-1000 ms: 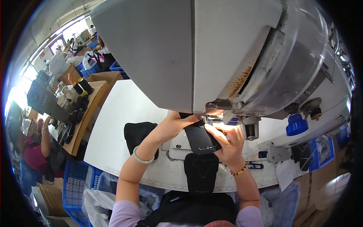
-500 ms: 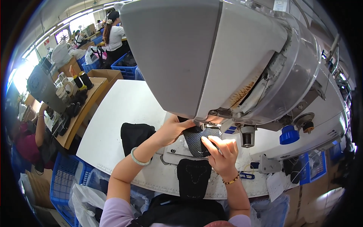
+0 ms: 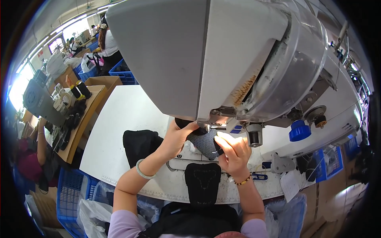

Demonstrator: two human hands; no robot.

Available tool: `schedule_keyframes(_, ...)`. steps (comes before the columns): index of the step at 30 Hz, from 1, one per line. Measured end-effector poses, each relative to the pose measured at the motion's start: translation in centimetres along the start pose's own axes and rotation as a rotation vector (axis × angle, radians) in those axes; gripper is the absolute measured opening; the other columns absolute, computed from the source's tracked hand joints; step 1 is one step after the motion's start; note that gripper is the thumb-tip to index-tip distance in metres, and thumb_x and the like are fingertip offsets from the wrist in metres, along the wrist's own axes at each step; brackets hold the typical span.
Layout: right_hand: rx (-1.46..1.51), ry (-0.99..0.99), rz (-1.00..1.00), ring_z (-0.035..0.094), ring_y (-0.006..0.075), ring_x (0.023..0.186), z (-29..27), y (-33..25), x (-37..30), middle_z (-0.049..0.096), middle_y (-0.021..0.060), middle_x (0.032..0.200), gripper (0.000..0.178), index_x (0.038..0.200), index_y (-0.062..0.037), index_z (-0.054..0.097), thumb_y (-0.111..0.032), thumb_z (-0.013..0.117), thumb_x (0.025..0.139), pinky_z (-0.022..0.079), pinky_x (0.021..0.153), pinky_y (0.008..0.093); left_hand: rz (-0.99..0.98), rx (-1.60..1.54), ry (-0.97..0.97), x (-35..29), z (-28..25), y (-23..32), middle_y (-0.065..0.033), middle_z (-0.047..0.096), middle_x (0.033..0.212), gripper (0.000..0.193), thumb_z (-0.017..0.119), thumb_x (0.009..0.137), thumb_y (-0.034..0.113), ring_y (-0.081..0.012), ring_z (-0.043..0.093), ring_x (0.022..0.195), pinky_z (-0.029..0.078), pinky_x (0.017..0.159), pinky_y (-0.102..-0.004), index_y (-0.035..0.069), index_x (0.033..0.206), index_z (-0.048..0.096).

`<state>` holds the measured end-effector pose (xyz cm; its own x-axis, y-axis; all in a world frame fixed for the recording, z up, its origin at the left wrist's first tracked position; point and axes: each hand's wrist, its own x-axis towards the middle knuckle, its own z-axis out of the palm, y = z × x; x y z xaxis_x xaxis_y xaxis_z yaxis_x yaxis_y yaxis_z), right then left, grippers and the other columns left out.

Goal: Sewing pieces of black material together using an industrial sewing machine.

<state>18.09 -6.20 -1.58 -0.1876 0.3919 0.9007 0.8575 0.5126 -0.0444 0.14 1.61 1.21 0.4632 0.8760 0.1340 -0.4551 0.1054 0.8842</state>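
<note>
Your white bench carries two black cloth pieces; beneath the sewing machine, your left hand and right hand pinch the gray mesh cloth at opposite sides.

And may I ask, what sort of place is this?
Probably a sewing workshop: a large sewing machine stands over a white table with black fabric-like pieces on it, and thread spools are on the neighbouring bench.
</note>
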Motion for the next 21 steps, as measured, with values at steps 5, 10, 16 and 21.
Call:
schedule_keyframes(5, 0.021, 0.053, 0.008, 0.057, 0.0203, 0.071, 0.1, 0.2, 0.3, 0.064, 0.0049, 0.094, 0.037, 0.092, -0.0077, 0.065, 0.004, 0.054, 0.059, 0.043, 0.058, 0.0307, -0.002, 0.003, 0.063, -0.4, 0.7, 0.1, -0.0062, 0.064, 0.091, 0.010, 0.055, 0.088, 0.004, -0.0141, 0.061, 0.082, 0.051, 0.070, -0.0276, 0.000, 0.096, 0.060)
schedule_keyframes(10, 0.025, 0.046, 0.110, 0.058, 0.0217, 0.064, -0.1, 1.2, 0.1, 0.063, 0.0094, 0.081, 0.039, 0.091, -0.0057, 0.068, 0.008, 0.054, 0.057, 0.044, 0.057, 0.0296, 0.099, 0.102, 0.124, -1.7, 2.1, -0.3, -0.0015, 0.060, 0.078, 0.015, 0.053, 0.091, 0.012, -0.0088, 0.055, 0.061, 0.043, 0.042, -0.0242, -0.001, 0.091, 0.061)
schedule_keyframes(16, 0.067, 0.063, 0.239, 0.055, 0.0205, 0.058, -0.1, 1.2, -0.2, 0.061, 0.0092, 0.071, 0.039, 0.088, -0.0035, 0.069, 0.016, 0.055, 0.057, 0.042, 0.057, 0.0289, 0.199, 0.136, 0.225, -2.1, 2.5, -1.3, -0.0013, 0.059, 0.077, 0.016, 0.053, 0.091, 0.013, -0.0083, 0.053, 0.060, 0.043, 0.043, -0.0246, 0.000, 0.089, 0.062)
schedule_keyframes(21, 0.105, 0.126, 0.308, 0.044, 0.0264, 0.058, 0.8, 2.2, -0.8, 0.048, 0.0095, 0.069, 0.028, 0.079, 0.0026, 0.057, 0.003, 0.057, 0.051, 0.035, 0.053, 0.0335, 0.238, 0.180, 0.299, -2.7, 4.2, -1.2, -0.0008, 0.060, 0.078, 0.016, 0.055, 0.091, 0.015, -0.0078, 0.053, 0.060, 0.044, 0.045, -0.0241, 0.001, 0.090, 0.063)
